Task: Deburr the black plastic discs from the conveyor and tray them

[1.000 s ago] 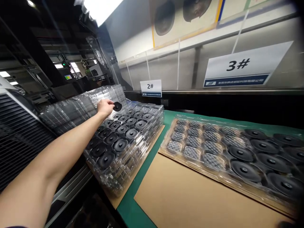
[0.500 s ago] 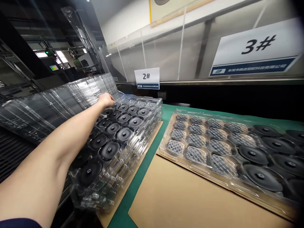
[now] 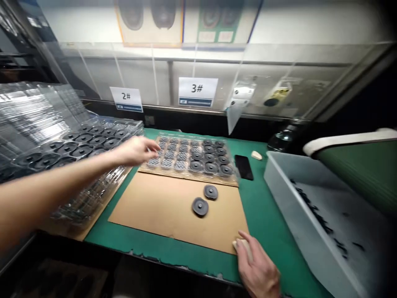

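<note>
Over the gap btwn the two trays, our L hand (image 3: 136,150) is stretched out. The forearm runs in from lower left, approx level, palm down, fingers pointing right at the near-left corner of the clear tray (image 3: 217,178) mid-bench. The hand is blurred, so we can't tell whether its fingers are closed on anything. That tray sits on the far edge of the cardboard sheet (image 3: 155,207), w/ black discs (image 3: 211,167) in its R-side pockets and mesh pattern showing on the L. Our R hand (image 3: 259,271) lies flat at the bench front, fingers loose and apart, tips touching the sheet's near-right corner, gripping nothing. Two loose discs (image 3: 200,206) lie on the sheet, just beside each other. Below our L forearm sits a stack of filled trays (image 3: 93,194).
</note>
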A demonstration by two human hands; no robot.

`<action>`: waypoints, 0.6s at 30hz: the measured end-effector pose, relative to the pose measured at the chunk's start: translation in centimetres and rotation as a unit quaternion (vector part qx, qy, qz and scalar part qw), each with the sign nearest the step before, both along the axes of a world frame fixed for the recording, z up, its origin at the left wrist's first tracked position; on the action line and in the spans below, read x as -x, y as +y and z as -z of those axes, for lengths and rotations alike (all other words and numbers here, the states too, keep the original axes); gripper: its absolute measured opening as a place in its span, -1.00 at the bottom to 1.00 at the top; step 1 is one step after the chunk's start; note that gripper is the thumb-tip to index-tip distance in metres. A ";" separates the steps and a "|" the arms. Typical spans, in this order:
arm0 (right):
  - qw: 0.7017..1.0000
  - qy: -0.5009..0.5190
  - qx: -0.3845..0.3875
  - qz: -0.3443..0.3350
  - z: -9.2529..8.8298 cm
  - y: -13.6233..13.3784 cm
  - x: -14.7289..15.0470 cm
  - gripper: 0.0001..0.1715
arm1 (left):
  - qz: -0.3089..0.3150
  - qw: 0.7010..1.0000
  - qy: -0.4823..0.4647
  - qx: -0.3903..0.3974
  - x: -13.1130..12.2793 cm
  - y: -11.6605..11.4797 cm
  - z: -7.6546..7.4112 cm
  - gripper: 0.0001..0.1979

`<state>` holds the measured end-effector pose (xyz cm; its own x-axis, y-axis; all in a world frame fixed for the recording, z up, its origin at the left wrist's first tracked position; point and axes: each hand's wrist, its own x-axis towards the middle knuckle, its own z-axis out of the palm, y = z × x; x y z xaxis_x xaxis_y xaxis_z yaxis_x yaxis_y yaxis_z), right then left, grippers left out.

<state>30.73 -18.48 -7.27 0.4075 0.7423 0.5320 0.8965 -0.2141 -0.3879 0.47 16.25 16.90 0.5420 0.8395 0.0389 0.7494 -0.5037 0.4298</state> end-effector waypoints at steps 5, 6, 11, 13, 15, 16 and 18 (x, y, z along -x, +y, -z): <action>1.000 0.016 -0.009 -0.017 -0.6 0.6 0.9 -0.59 | 0.135 0.989 -0.032 0.050 -9.0 -10.1 12.5 -0.19; 0.999 0.026 -0.006 -0.019 -0.7 0.5 0.9 -0.58 | 0.145 0.987 -0.044 0.053 -10.1 -11.4 14.4 -0.19; 0.997 0.070 0.029 -0.019 -0.9 0.1 1.0 -0.56 | 0.113 0.983 -0.133 0.050 -11.0 -15.7 19.2 -0.47; 0.997 0.070 0.031 -0.016 -0.9 0.1 1.1 -0.56 | 0.082 0.981 -0.168 0.047 -10.2 -17.0 19.4 -0.47; 0.997 0.074 0.023 -0.021 -1.2 0.1 1.1 -0.56 | 0.051 0.977 -0.203 0.043 -9.2 -18.3 19.3 -0.49; 0.996 0.078 0.017 -0.026 -1.4 0.2 1.1 -0.56 | 0.036 0.974 -0.220 0.042 -8.8 -18.9 19.2 -0.50; 0.995 0.088 -0.001 -0.038 -1.9 0.3 1.0 -0.55 | 0.002 0.966 -0.256 0.044 -7.9 -20.1 18.9 -0.54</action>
